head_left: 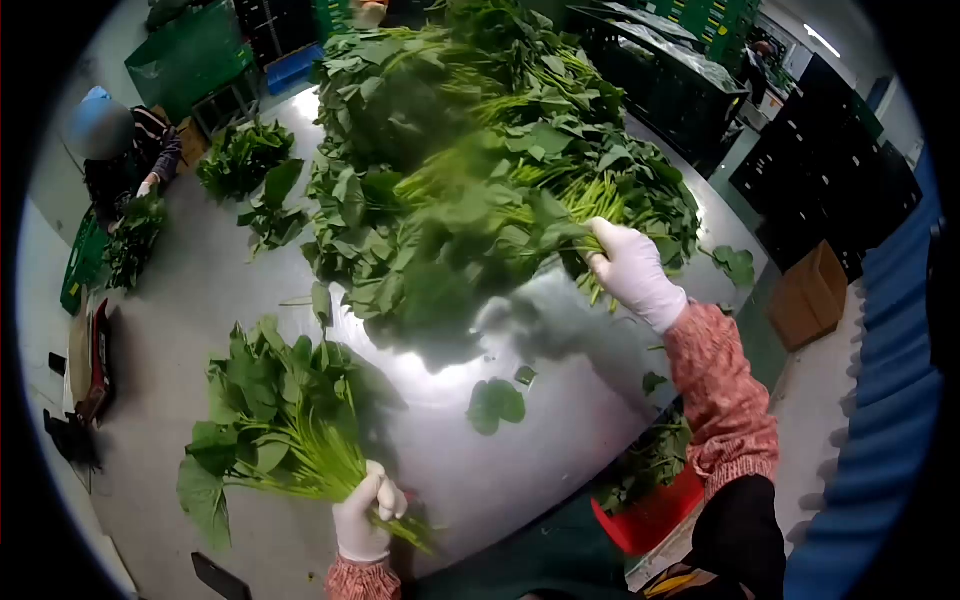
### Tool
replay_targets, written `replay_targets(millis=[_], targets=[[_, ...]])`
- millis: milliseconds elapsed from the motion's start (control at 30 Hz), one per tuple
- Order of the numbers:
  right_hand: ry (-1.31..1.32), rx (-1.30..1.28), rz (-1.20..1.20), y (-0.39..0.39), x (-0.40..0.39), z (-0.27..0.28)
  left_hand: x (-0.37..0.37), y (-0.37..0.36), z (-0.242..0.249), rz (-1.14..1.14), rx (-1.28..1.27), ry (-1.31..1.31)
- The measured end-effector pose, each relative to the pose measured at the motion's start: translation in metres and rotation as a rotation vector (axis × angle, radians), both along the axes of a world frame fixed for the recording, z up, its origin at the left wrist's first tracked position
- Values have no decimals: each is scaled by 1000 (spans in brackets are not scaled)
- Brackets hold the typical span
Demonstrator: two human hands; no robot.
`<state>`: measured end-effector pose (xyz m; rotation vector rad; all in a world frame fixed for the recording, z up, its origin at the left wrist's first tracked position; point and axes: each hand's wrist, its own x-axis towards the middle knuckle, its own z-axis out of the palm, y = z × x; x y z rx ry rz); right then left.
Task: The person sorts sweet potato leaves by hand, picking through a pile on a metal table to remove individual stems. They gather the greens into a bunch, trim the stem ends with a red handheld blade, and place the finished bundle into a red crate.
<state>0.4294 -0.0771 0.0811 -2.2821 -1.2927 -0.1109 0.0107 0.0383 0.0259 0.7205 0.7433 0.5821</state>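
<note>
at the far left a co-worker (122, 178) reaches with one pale hand (147, 187) to a dark clump of greens (135, 235). next, a small heap (245, 160) and a lesser tuft (275, 215) lie on the tabletop (230, 290). nearer you, your gloved left hand (368, 512) has its fingers wrapped around the stems of a leafy bunch (275, 400), leaves fanning left, stem ends poking out past your fist. expect it light, floppy at the leaves and firmer along the stems, which may bruise or snap if you squeeze hard; the gathered stems give you the best hold, though damp ones could slip. in the middle the big pile (440, 190) spreads over the tabletop, a loose leaf (495, 403) lying just in front. to the right, your gloved right hand (632, 272) has thumb and fingers closed on a leafy sprig (562, 235) at the pile's near edge; how many stems you pinch, i can't tell. that growth looks soft and tangled, so grip low on the stems rather than by the blades. farther right stands a cardboard box (808, 298).
</note>
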Motion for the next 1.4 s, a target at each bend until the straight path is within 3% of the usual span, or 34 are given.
replay_targets(millis=[100, 233, 300, 367, 433, 467, 567, 633, 767, 833, 867, 967, 1100, 1333, 1400], targets=[[962, 250, -143, -42, -48, 33, 8, -5, 2, -50, -45, -46], [1707, 428, 157, -85, -72, 17, 12, -20, 15, -169, -22, -49], [1265, 139, 126, -100, -56, -59, 11, -36, 26, -110, 15, -16], [567, 118, -178, -117, -41, -92, 3, -39, 21, -98, 4, -23], [868, 225, -393, -140, -35, -93, -5, -41, 17, -80, 33, -35], [771, 302, -359, -153, -34, -104, -7, -43, 14, -63, 26, -19], [507, 232, -324, -158, -96, -55, -10, -46, 11, -54, 11, 14], [187, 267, -145, -154, -129, -55, -7, -49, 12, -93, 8, 2], [121, -172, -112, -121, -206, -56, 3, -62, 18, -168, 78, 39], [62, -218, -151, -103, -228, -83, 2, -66, 21, -168, 103, 29], [55, -185, -199, -98, -235, -98, 1, -67, 22, -161, 109, 34], [684, 264, -181, -101, -238, -103, -8, -64, 23, -147, 71, 39], [1207, 454, -179, -118, -243, -91, -9, -62, 12, -155, 38, 45], [1351, 606, 11, -112, -280, -57, 9, -75, 12, -209, -80, 107], [1060, 423, 158, -108, -284, -62, 16, -78, 13, -267, -110, 51]])
